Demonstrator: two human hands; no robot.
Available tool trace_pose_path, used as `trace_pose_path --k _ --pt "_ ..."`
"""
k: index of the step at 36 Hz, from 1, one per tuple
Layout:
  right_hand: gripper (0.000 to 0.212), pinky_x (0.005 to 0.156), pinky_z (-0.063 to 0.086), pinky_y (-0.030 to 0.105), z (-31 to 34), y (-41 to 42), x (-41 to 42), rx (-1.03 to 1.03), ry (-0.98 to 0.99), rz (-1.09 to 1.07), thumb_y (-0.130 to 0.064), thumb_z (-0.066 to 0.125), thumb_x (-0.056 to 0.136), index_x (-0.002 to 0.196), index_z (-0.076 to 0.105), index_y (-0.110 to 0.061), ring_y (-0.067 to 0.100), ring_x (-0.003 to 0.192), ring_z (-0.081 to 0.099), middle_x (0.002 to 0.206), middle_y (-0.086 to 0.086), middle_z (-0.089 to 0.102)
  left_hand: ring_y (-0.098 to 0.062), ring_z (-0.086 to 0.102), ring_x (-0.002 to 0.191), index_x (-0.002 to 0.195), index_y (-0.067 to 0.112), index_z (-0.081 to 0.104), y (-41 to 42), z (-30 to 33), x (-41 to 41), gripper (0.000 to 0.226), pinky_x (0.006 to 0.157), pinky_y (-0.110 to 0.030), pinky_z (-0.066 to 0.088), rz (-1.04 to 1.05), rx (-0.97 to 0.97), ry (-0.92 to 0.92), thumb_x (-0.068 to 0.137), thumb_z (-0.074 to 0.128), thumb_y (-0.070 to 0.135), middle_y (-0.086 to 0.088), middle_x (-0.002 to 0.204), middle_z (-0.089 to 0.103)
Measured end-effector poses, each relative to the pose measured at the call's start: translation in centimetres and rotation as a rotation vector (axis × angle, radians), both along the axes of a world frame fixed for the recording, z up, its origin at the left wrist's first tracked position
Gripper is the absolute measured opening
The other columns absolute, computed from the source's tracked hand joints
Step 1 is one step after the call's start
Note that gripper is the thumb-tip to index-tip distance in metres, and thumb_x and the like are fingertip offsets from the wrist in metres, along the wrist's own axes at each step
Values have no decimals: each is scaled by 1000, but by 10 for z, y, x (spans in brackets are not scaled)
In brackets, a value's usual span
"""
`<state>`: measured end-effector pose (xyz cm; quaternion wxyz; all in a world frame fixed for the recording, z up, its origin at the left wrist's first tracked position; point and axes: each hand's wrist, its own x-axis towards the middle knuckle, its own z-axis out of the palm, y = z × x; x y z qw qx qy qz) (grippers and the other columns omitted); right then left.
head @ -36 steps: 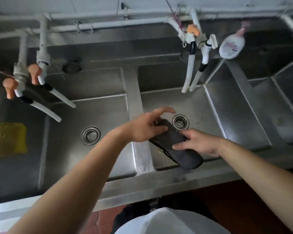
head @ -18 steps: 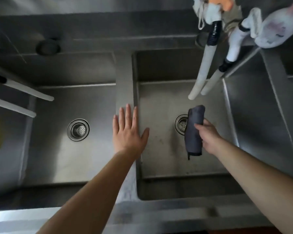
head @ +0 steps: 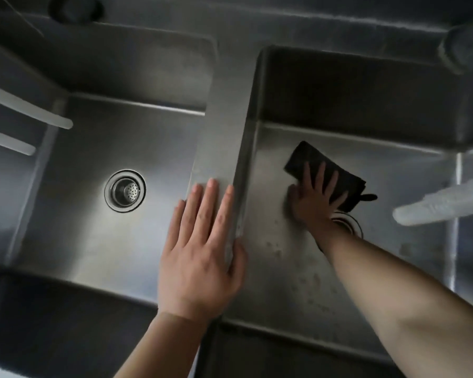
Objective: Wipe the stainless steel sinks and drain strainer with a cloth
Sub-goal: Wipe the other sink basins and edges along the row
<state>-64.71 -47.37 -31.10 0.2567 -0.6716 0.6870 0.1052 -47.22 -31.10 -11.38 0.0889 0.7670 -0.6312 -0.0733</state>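
Dim stainless steel sink unit, two basins side by side, parted by a flat divider ridge (head: pixel 224 126). Light poor; steel showed dull grey, darker along the far walls.

Left sink (head: pixel 88 219): bare floor, its drain strainer (head: pixel 125 190) sat near the middle, perforated basket visible, nothing touching it. Two pale hose ends (head: pixel 52 120) poked in from the left edge.

Right sink (head: pixel 393 170): the dark cloth (head: pixel 306 159) lay folded flat on the floor toward the far-left corner. The right hand (head: pixel 316 196) pressed down on it, fingers straight and spread, palm bearing on the near part of the cloth, presumably to put even pressure over a wide patch while scrubbing. A small loop or tag of the cloth stuck out at its right end. This basin's drain (head: pixel 350 223) showed only as a sliver of rim just behind the wrist, mostly hidden. Pale spotting marked the floor toward the near edge, so that area likely remained to be wiped. A blurred pale hose tip (head: pixel 434 204) hung in from the right edge.

Left hand (head: pixel 200 257) lay flat on the divider ridge, fingers extended and together, thumb hooked over its right edge, gripping nothing; looked like a brace for leaning in over the basin.

Judged early in the job: one basin under way, left sink and both strainers not yet dealt with.
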Motion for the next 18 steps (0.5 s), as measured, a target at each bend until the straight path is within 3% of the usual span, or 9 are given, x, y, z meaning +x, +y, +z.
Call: trace_pose_path --k 6,9,18 --pt "64 111 -15 66 -14 -45 71 -29 -45 195 -58 25 99 155 -2 -43 31 150 -22 166 -4 -15 -28 18 152 155 15 29 0 -1 2 84 120 -52 23 -9 -16 17 79 62 28 -9 163 25" --pt "69 111 -17 66 -16 -49 96 -35 -72 159 -60 33 98 155 -2 -44 30 149 -24 166 -4 -17 -28 18 152 155 14 30 1 -1 2 84 119 -53 25 -6 -42 33 78 61 25 -9 162 25" --pt "79 113 -11 64 -22 8 65 -4 -55 329 -59 46 92 154 -1 -47 27 150 -21 166 -5 -13 -28 17 152 154 15 33 -3 1 2 75 122 -49 19 8 -23 60 82 50 27 -10 162 27"
